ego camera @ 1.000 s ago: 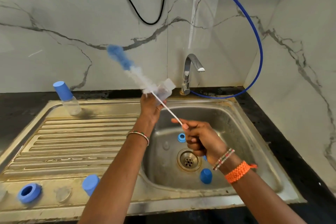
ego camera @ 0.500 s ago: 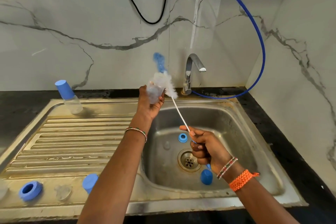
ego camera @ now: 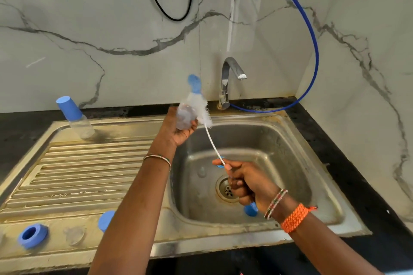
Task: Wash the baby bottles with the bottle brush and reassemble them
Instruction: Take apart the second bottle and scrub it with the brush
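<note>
My left hand (ego camera: 176, 128) grips a clear baby bottle body (ego camera: 186, 116) above the sink's back left corner. My right hand (ego camera: 244, 182) pinches the thin white handle of the bottle brush (ego camera: 204, 111) over the basin. The brush's white bristles and blue tip stand beside and behind the bottle, pointing up. A second bottle with a blue cap (ego camera: 74, 117) stands at the back of the drainboard. A blue screw ring (ego camera: 33, 235), a clear teat (ego camera: 74, 235) and a blue cap (ego camera: 105, 220) lie on the front rim.
The steel sink basin (ego camera: 290, 163) holds a blue cap (ego camera: 250, 210) near my right wrist and a blue ring partly hidden behind my right fingers. The tap (ego camera: 230, 80) stands behind the basin, with a blue hose (ego camera: 314, 56) looping up the wall. The ribbed drainboard (ego camera: 89, 174) lies left.
The brush head swung from pointing up-left, away from the bottle, to standing upright beside the bottle. My left hand turned the bottle. My right hand stayed low over the drain.
</note>
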`<state>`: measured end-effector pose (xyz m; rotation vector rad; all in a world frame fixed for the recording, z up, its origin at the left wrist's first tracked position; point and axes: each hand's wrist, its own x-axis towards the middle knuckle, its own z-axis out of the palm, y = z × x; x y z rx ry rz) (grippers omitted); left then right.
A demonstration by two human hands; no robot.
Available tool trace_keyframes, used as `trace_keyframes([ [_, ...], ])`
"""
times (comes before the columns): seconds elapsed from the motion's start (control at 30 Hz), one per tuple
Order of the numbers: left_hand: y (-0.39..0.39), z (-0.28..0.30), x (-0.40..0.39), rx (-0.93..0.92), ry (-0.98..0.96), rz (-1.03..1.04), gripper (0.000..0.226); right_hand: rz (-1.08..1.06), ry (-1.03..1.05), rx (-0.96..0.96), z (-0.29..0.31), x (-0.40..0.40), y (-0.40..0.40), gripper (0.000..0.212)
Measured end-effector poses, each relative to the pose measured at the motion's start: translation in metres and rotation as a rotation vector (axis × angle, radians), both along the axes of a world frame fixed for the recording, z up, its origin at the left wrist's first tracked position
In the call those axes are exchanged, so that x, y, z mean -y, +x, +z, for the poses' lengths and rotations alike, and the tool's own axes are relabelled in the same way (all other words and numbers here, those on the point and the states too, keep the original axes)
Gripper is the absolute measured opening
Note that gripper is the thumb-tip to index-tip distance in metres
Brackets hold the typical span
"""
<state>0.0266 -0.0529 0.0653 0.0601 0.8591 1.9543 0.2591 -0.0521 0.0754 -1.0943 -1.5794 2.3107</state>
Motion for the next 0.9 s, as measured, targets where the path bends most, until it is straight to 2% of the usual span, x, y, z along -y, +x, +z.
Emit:
trace_keyframes([
  [0.1, 0.018, 0.0, -0.003, -0.11, -0.124, -0.038, 0.026, -0.036, 0.009, 0.007, -0.006, 0.0, -0.008, 0.034],
  [0.23, -0.002, 0.004, 0.0, -0.164, -0.079, 0.119, 0.024, -0.037, 0.074, -0.006, -0.011, 0.014, 0.009, 0.033],
  [0.4, 0.015, 0.0, -0.001, -0.239, -0.241, 0.04, 0.023, -0.113, -0.046, -0.031, -0.005, 0.001, 0.001, 0.039],
  [0.43, 0.022, -0.002, -0.003, -0.232, -0.261, 0.098, 0.022, -0.113, -0.062, -0.037, -0.002, 0.0, -0.002, 0.038],
  [0.5, 0.025, -0.006, -0.004, -0.236, -0.244, 0.359, 0.019, -0.074, -0.063, -0.052, 0.003, 0.003, -0.001, 0.036],
  [0.57, 0.018, -0.008, -0.001, -0.373, -0.228, 0.598, 0.016, -0.031, -0.07, -0.047, 0.01, 0.01, 0.006, 0.036],
  [0.7, 0.025, -0.008, -0.004, -0.727, -0.207, 0.611, 0.017, -0.034, -0.126, -0.064, 0.018, 0.002, 0.002, 0.038],
  [0.83, 0.024, -0.016, -0.006, -0.605, -0.252, 0.701, 0.01, -0.016, -0.102, -0.052, 0.017, 0.01, -0.001, 0.037],
  [0.9, 0.017, -0.021, -0.004, -0.63, -0.284, 0.752, 0.01, -0.007, -0.116, -0.033, 0.014, 0.02, 0.003, 0.035],
])
